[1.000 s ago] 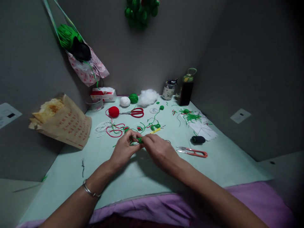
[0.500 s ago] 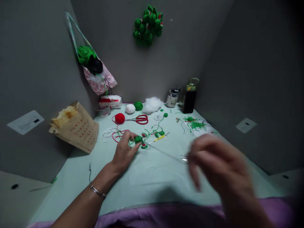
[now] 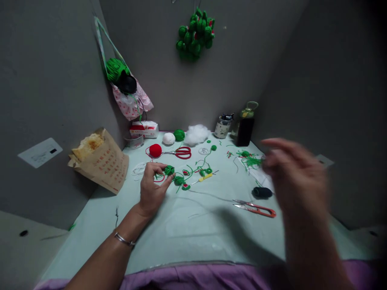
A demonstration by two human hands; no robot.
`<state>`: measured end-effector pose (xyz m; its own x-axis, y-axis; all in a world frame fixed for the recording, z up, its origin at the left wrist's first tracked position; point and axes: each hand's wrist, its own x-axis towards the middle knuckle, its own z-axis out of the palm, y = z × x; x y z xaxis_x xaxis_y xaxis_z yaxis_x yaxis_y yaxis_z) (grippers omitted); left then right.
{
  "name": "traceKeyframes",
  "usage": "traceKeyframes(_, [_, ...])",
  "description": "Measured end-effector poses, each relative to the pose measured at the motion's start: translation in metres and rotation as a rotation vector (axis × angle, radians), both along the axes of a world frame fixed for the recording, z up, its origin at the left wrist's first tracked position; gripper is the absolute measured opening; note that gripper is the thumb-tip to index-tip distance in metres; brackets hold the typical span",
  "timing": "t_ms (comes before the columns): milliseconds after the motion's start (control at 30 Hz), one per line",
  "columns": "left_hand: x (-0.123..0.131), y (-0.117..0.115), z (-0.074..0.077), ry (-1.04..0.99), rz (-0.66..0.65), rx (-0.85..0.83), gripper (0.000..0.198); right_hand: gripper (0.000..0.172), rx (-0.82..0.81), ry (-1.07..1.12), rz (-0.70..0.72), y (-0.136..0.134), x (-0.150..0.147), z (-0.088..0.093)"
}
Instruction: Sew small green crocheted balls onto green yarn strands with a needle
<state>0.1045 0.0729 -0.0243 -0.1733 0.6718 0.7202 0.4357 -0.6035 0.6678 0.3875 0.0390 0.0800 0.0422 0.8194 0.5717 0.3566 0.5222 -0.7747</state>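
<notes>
My left hand (image 3: 154, 187) pinches a small green knitted piece (image 3: 169, 170) between thumb and fingers, just over the table. Another green knitted ball (image 3: 179, 180) lies beside my thumb, with a red and green piece (image 3: 185, 187) next to it. A dark thread runs right from there toward the orange-handled snips (image 3: 256, 208). My right hand (image 3: 298, 177) is raised at the right and blurred, its fingertips drawn together; anything between them is too small to make out. A yellow-handled crochet hook (image 3: 205, 177) lies among green pieces right of my left hand.
Red-handled scissors (image 3: 183, 152), a red yarn ball (image 3: 155, 150), white stuffing (image 3: 197, 134) and a dark thread spool (image 3: 262, 193) lie on the table. A paper bag (image 3: 102, 165) stands left. A bottle (image 3: 245, 129) stands at the back right. Green pieces (image 3: 196, 36) hang on the wall.
My right hand has risen and moved right, uncovering the snips and spool. My left hand has shifted slightly left and up with the green piece. The second green ball now shows separately. The view has shifted slightly.
</notes>
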Motion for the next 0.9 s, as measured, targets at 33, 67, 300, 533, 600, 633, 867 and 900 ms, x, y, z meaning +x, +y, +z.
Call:
traceKeyframes(33, [0.003,-0.003,0.000,0.005,-0.013,0.013,0.031,0.023,-0.052,-0.013,0.043,0.004,-0.014,-0.007])
traceKeyframes(67, [0.005,-0.005,0.000,0.009,-0.028,0.020,0.032,0.022,-0.120,-0.045,0.118,0.009,-0.031,-0.015])
traceKeyframes(300, [0.011,-0.008,-0.003,0.015,-0.070,-0.020,0.029,0.015,-0.231,-0.266,0.431,0.021,-0.105,-0.068])
traceKeyframes(533, [0.011,-0.008,0.001,-0.084,-0.085,-0.110,0.029,0.029,0.188,-0.559,0.581,-0.010,-0.097,-0.064])
traceKeyframes(600, [0.014,-0.010,0.001,-0.098,-0.142,-0.109,0.028,0.031,0.226,-0.689,0.580,-0.015,-0.094,-0.062])
traceKeyframes(633, [0.016,-0.011,0.001,-0.117,-0.177,-0.110,0.026,0.031,0.208,-0.750,0.576,-0.016,-0.092,-0.060])
traceKeyframes(867, [0.015,-0.010,0.001,-0.135,-0.233,-0.154,0.031,0.031,-0.226,-0.629,0.577,0.001,-0.055,-0.035])
traceKeyframes(900, [0.015,-0.010,0.002,-0.111,-0.238,-0.152,0.029,0.028,-0.242,-0.541,0.492,0.006,-0.053,-0.035])
